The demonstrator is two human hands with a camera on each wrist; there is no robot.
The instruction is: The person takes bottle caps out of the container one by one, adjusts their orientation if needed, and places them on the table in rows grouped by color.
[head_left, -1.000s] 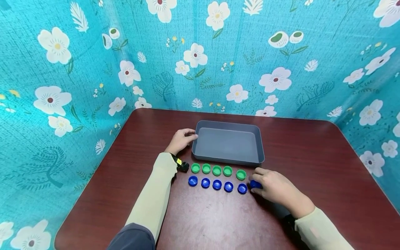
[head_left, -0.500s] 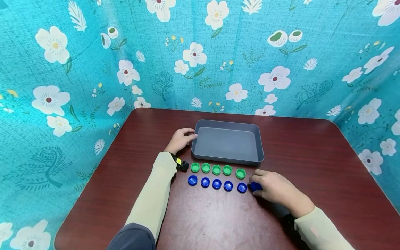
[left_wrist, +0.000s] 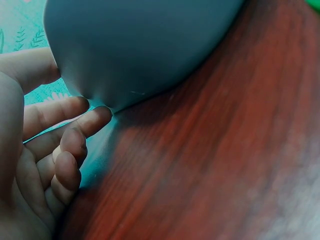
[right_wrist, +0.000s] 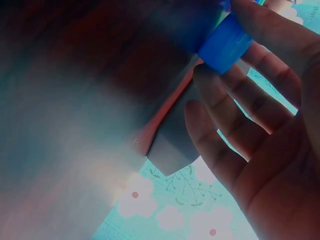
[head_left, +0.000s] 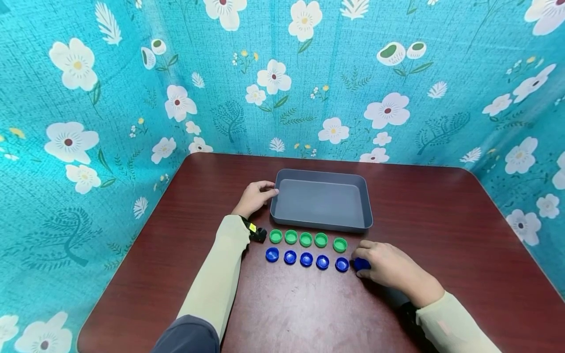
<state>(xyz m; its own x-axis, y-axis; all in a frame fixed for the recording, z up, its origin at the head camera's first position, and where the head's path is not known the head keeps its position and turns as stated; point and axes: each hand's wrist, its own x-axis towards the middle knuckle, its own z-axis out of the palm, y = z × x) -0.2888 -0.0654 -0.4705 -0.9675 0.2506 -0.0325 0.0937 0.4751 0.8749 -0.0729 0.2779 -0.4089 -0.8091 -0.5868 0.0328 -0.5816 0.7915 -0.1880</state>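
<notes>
In the head view my left hand (head_left: 256, 197) is at the left wall of a shallow dark grey rectangular tray (head_left: 321, 225). Its thumb lies over the rim, and the left wrist view has fingertips against the tray's outer wall (left_wrist: 145, 55). My right hand (head_left: 390, 264) pinches a blue bottle cap (head_left: 362, 263) at the right end of a row of upturned blue caps (head_left: 306, 259). The right wrist view shows this cap between thumb and fingers, low over the table. Behind that row runs another of green bottle caps (head_left: 305, 239), close to the tray's front wall.
Everything stands on a dark red-brown wooden table (head_left: 291, 314). A blue flowered curtain (head_left: 273, 122) hangs behind it and along both sides. A black wrist camera (head_left: 258, 234) on my left arm sits close to the leftmost green cap.
My right hand has lowered very slightly with the blue cap beside the blue row. The left hand and the tray stay as they were, apart from a small shift of the whole view.
</notes>
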